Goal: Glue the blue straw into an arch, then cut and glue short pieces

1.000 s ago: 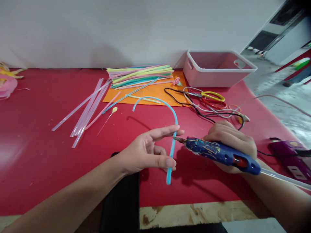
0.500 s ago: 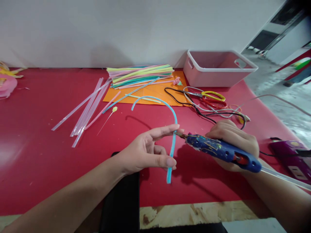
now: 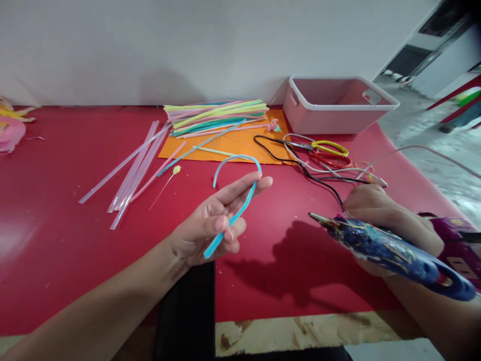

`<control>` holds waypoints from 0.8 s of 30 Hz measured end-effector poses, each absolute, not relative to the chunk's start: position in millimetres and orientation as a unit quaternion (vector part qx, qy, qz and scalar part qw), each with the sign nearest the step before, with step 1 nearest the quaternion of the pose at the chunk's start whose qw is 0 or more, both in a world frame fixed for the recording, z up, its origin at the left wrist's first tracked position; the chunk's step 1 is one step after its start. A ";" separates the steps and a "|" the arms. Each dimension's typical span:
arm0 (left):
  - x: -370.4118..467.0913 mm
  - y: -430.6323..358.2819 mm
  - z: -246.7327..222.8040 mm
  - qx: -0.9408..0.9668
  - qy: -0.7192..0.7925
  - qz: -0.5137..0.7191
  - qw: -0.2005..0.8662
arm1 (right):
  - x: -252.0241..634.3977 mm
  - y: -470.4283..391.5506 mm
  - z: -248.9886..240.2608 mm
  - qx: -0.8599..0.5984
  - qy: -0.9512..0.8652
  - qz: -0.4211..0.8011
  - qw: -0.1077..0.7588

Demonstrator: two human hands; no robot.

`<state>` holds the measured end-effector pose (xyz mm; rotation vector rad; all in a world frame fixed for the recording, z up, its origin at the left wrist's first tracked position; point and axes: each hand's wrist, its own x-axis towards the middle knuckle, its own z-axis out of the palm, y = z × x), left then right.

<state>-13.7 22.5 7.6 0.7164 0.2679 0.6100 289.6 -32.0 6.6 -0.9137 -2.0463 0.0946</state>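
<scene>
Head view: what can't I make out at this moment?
All in the head view:
Right hand: fingertips, and whether one presses a trigger; the glue gun hides them.
Pink box: its floor, behind the front wall.
Purple socket block: partly behind hand and gun, cut off by the right edge.
Pink and yellow bundle: cut off by the left edge.

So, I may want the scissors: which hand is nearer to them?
Right. The right hand, on the glue gun, is in front and right of the scissors; the left hand is farther off, in front and to their left.
</scene>
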 end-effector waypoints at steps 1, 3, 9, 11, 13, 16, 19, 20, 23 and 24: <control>-13.3 22.5 7.1 0.346 0.125 0.293 0.883 | 289.8 -31.8 6.4 -0.357 -0.821 0.051 0.443; -11.5 21.5 5.7 0.360 0.129 0.293 0.876 | 290.7 -32.1 6.2 -0.343 -0.818 0.074 0.455; -0.9 10.4 0.0 0.471 0.247 0.292 0.795 | 291.2 -29.5 3.3 -0.315 -0.847 0.050 0.426; 1.6 6.9 -1.4 0.492 0.291 0.287 0.769 | 289.0 -26.4 1.4 -0.317 -0.855 0.038 0.409; 2.9 5.0 -1.9 0.504 0.316 0.282 0.753 | 286.7 -23.3 -0.2 -0.320 -0.865 0.044 0.384; 3.6 4.1 -1.1 0.512 0.323 0.278 0.746 | 284.7 -20.5 -1.6 -0.316 -0.879 0.074 0.350; 4.2 3.9 0.2 0.517 0.327 0.276 0.742 | 284.4 -20.0 -2.0 -0.322 -0.876 0.093 0.346; 4.5 3.9 0.4 0.519 0.326 0.276 0.741 | 284.4 -20.0 -2.1 -0.324 -0.875 0.096 0.348; 4.9 3.5 0.1 0.522 0.310 0.279 0.744 | 284.4 -19.8 -2.5 -0.320 -0.882 0.105 0.330; 5.0 3.3 -0.2 0.523 0.304 0.281 0.745 | 284.3 -19.6 -2.9 -0.318 -0.884 0.109 0.323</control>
